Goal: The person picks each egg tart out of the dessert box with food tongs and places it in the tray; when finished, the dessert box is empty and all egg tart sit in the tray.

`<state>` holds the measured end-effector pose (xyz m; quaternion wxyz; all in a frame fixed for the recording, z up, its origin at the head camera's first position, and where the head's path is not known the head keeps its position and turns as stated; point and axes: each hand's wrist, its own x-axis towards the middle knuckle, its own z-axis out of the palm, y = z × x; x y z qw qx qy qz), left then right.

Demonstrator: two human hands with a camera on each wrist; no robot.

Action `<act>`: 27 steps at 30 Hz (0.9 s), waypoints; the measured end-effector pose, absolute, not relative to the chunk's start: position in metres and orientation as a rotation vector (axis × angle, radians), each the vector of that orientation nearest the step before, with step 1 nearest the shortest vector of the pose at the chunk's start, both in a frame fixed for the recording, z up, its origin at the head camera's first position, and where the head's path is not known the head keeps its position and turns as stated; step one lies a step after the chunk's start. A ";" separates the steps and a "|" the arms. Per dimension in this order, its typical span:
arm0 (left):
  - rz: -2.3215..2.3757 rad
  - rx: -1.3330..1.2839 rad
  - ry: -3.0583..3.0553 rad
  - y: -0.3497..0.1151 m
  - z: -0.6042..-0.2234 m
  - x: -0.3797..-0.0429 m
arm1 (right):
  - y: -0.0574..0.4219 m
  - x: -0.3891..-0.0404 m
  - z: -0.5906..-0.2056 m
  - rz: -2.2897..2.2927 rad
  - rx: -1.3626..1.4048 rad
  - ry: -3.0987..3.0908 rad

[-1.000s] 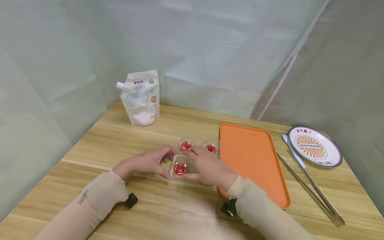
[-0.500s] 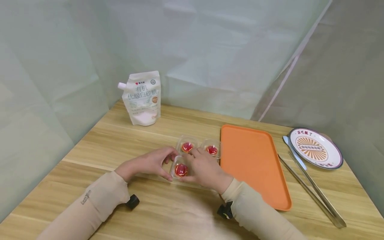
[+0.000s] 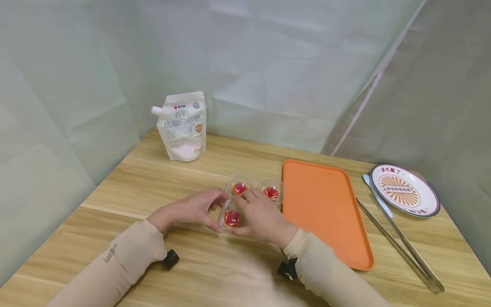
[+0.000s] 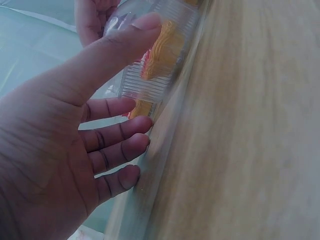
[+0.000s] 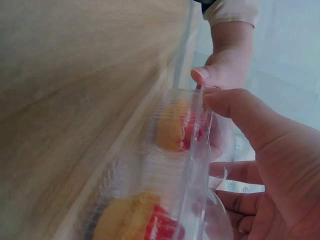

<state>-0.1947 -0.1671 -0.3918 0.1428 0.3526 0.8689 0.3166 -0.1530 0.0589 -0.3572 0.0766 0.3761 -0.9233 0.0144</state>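
A clear plastic clamshell box (image 3: 231, 181) lies on the table, with domed compartments holding small yellow cakes with red tops, such as the front-left cake (image 3: 232, 218). My left hand (image 3: 195, 209) curves loosely around the box's left side, its thumb near the front corner. In the left wrist view its fingers (image 4: 122, 142) are apart and relaxed beside the ridged wall. My right hand (image 3: 262, 217) covers the front-right compartment from above. The right wrist view shows its thumb (image 5: 225, 100) against the box's rim and its other fingers bent over the domes.
An orange tray (image 3: 322, 209) lies right of the box. Farther right are long metal tongs (image 3: 406, 247), a pale blue knife (image 3: 377, 198) and a patterned plate (image 3: 402, 189). A white spouted sugar pouch (image 3: 183, 128) stands at the back left.
My right hand has shifted slightly left and toward me over the box, covering its front-right compartment more. The left hand has stayed almost still beside the box.
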 end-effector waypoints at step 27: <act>0.863 0.927 2.527 -0.170 -0.381 -0.193 | 0.082 -0.145 -0.347 0.401 1.123 -2.617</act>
